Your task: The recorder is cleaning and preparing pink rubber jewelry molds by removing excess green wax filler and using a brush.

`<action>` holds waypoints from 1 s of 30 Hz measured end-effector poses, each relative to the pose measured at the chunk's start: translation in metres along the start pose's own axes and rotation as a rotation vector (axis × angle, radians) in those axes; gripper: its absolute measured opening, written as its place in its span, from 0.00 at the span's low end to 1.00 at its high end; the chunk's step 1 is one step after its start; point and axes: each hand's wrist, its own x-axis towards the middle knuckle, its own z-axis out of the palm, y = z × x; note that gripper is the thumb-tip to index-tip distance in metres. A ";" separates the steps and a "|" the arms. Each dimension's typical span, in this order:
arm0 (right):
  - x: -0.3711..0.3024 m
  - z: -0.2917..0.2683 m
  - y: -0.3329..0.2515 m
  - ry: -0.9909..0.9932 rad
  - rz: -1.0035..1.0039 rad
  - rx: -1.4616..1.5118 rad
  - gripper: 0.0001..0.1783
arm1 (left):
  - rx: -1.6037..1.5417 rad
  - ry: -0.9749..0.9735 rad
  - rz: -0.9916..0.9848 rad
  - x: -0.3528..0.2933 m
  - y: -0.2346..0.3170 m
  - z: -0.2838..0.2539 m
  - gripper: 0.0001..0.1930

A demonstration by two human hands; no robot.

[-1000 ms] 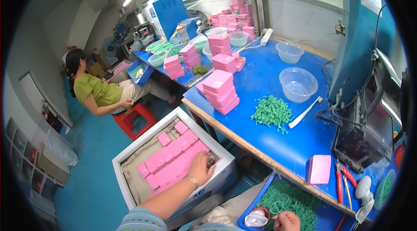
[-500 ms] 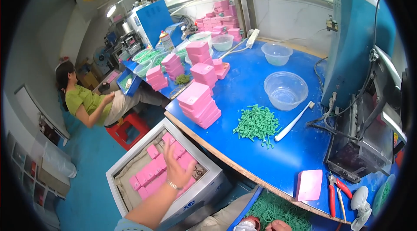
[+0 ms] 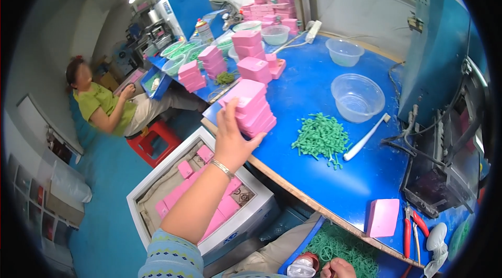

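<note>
My left hand (image 3: 234,139) reaches up to the nearest stack of pink blocks (image 3: 248,101) at the table's left edge. Its fingers and thumb are spread against the near side of that stack; whether they press on it I cannot tell. At the lower edge, my right hand (image 3: 339,268) is closed over a blue bin (image 3: 291,263) of green stringy pieces (image 3: 342,249). What its fingers pinch is mostly hidden. Under my left forearm stands a white foam box (image 3: 137,194), lined with cloth and holding several pink blocks (image 3: 180,199).
On the blue table (image 3: 293,194) lie a pile of small green pieces (image 3: 320,138), a white toothbrush (image 3: 366,138), a single pink block (image 3: 383,218) and red-handled pliers (image 3: 408,231). Clear plastic bowls (image 3: 357,98) stand farther back. A co-worker (image 3: 112,105) sits at the left.
My left hand has moved from over the foam box up and right to the pink stack. My right hand stays by the blue bin. The whole view has shifted slightly.
</note>
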 end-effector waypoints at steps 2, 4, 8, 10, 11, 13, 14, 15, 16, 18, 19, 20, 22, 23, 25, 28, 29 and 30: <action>0.001 -0.001 0.001 -0.034 0.008 -0.041 0.14 | 0.028 0.000 0.065 0.000 -0.002 0.000 0.50; 0.000 -0.001 -0.001 0.036 0.024 -0.070 0.14 | 0.033 0.039 0.246 0.001 -0.011 -0.003 0.47; 0.002 -0.004 -0.001 0.020 0.031 -0.004 0.15 | -0.152 0.196 -0.040 -0.002 -0.073 -0.014 0.33; 0.001 0.001 0.001 0.036 0.048 0.001 0.15 | 0.098 0.259 -0.166 0.011 -0.112 -0.029 0.25; 0.001 0.000 0.001 -0.002 0.042 -0.002 0.16 | 0.248 0.233 -0.230 0.018 -0.149 -0.029 0.24; 0.004 0.004 -0.001 -0.013 0.021 -0.005 0.16 | 0.331 0.043 -0.378 0.042 -0.177 -0.025 0.24; 0.004 0.003 -0.002 -0.014 0.020 -0.005 0.16 | 0.417 -0.147 -0.518 0.052 -0.185 -0.024 0.25; 0.005 0.002 -0.002 -0.007 0.024 -0.005 0.16 | 0.413 -0.148 -0.515 0.061 -0.185 -0.020 0.25; 0.007 0.002 -0.002 -0.001 0.027 -0.004 0.16 | 0.453 -0.167 -0.586 0.070 -0.183 -0.013 0.27; 0.010 0.003 -0.001 0.022 0.011 0.022 0.15 | 0.490 -0.188 -0.653 0.085 -0.182 -0.009 0.28; 0.011 -0.001 0.000 -0.001 0.018 0.042 0.15 | 0.506 -0.188 -0.680 0.092 -0.181 -0.009 0.30; 0.012 -0.002 0.001 -0.024 0.026 0.061 0.14 | 0.522 -0.188 -0.707 0.097 -0.181 -0.007 0.32; 0.012 0.003 -0.002 -0.008 0.023 0.082 0.14 | 0.531 -0.171 -0.720 0.103 -0.185 -0.005 0.34; 0.012 0.006 -0.003 0.007 0.020 0.099 0.13 | 0.551 -0.202 -0.744 0.104 -0.185 -0.001 0.36; 0.013 0.004 -0.003 -0.006 0.008 0.091 0.13 | 0.556 -0.271 -0.780 0.107 -0.181 0.005 0.40; 0.013 0.006 -0.004 0.014 0.006 0.079 0.13 | 0.519 -0.277 -0.825 0.106 -0.186 0.014 0.40; 0.014 0.006 -0.004 0.013 0.018 0.067 0.14 | 0.516 -0.283 -0.828 0.106 -0.189 0.013 0.41; 0.014 0.006 -0.005 0.016 0.028 0.054 0.15 | 0.515 -0.287 -0.829 0.106 -0.190 0.014 0.41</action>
